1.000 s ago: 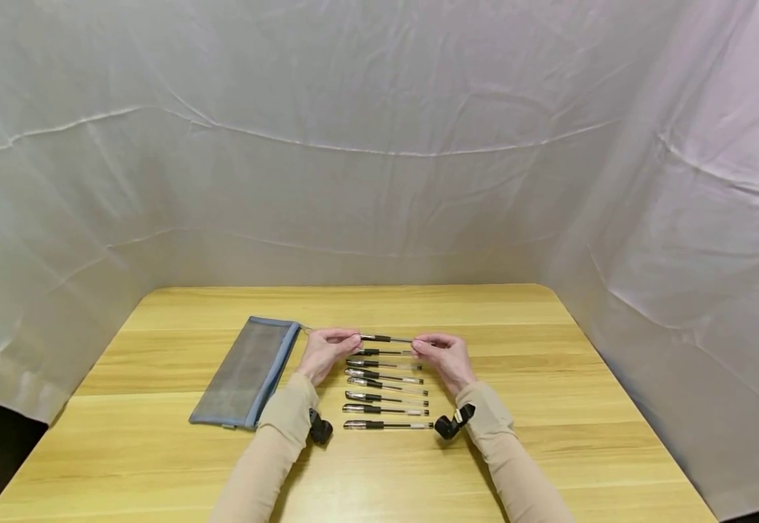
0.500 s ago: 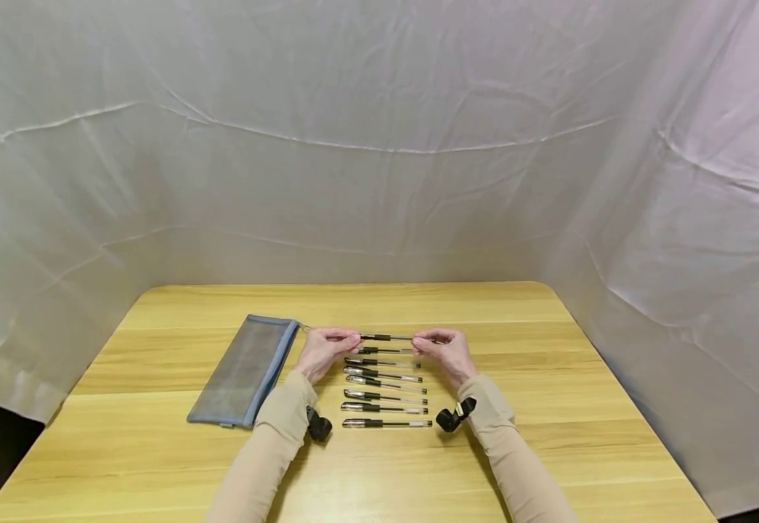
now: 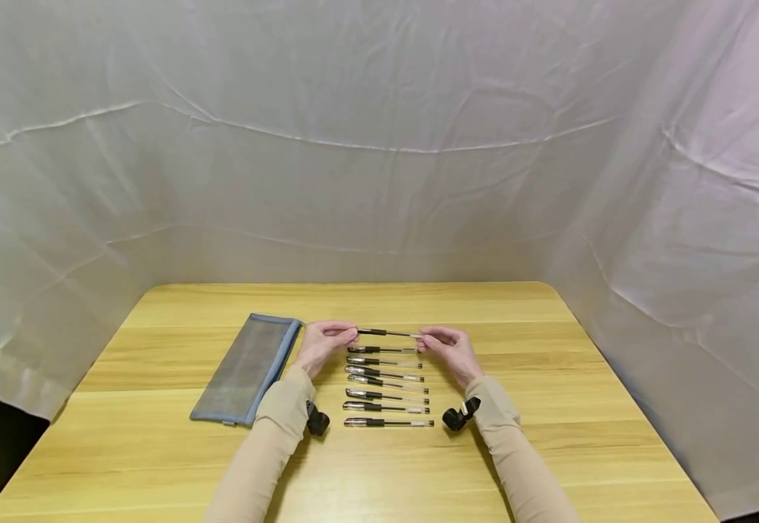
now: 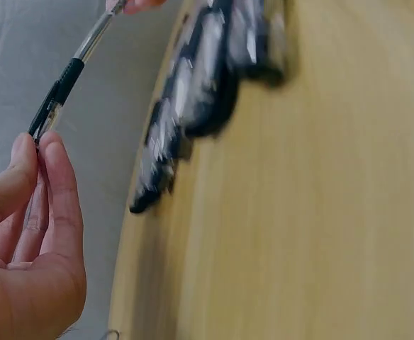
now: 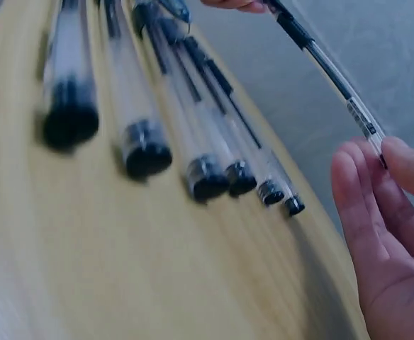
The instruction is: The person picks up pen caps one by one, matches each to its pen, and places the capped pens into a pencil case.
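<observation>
A clear gel pen with a black grip spans the space between both hands, held level above the table. My left hand pinches its capped end with thumb and fingertips, also plain in the left wrist view, where the pen's black clip shows. At the opposite end, my right hand pinches the clear barrel near a small printed label. Below the hands lies a column of several similar pens, roughly parallel, caps to the left. The fingertips partly cover the held pen's two ends.
A grey mesh zip pouch with blue edging lies flat left of the pens, close to the left forearm. The wooden table ends at the back against a hanging grey cloth, which also rises on both sides.
Both hands have shifted slightly away with the held pen, widening the gap to the farthest pen in the column. The right hand has moved a little rightward. The lying pens and pouch stay put.
</observation>
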Motion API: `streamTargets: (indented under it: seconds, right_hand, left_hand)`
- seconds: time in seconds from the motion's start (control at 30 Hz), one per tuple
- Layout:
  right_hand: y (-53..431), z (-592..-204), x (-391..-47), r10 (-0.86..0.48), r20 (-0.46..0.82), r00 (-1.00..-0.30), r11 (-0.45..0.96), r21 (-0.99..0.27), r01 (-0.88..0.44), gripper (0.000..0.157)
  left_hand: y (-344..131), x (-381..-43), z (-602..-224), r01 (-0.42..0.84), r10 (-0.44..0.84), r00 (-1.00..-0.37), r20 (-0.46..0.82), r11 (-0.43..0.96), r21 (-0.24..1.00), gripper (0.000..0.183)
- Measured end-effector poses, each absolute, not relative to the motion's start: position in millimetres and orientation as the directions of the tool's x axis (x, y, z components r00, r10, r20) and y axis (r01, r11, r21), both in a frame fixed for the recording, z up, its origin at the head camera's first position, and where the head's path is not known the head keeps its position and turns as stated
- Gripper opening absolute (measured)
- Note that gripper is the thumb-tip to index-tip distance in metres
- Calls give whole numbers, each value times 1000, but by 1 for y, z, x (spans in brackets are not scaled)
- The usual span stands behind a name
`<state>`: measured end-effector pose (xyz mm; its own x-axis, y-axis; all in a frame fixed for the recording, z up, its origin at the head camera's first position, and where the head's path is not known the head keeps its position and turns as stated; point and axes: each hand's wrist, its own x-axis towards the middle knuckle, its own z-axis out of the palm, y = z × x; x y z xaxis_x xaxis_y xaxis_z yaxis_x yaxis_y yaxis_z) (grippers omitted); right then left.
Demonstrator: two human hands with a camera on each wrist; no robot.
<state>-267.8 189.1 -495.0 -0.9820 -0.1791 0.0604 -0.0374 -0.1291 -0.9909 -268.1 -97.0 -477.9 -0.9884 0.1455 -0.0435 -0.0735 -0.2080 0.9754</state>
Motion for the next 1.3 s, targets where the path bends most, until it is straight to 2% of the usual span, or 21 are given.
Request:
streamTargets:
  seconds: [0.17,0.4,0.63,0.83,1.3]
  right_hand:
    - [188,-497,-274,-104,39,-994,34,-999,-42,32]
    - [183,-498,-282,-29,103,-994,354,-929,-106,20]
    - [179,-500,-288,-19,141,-990,472,-871,-133,15]
    - [176,-496,-288,5,136,-991,510,-853,-115,14]
    - [173,-493,-287,4,143,-990,559,-821,-117,14]
  left_hand:
    - [-98,-272,-484,-33,38,-999,-30,-69,997,30]
    - [-91,-274,-489,40,-76,-995,58,215,976,18]
    - [-88,-276,-485,-36,-135,-990,30,465,885,14]
    - [-88,-277,-482,-92,-146,-989,-19,511,855,16]
    - [-87,-273,-480,-78,-124,-992,-9,567,820,23]
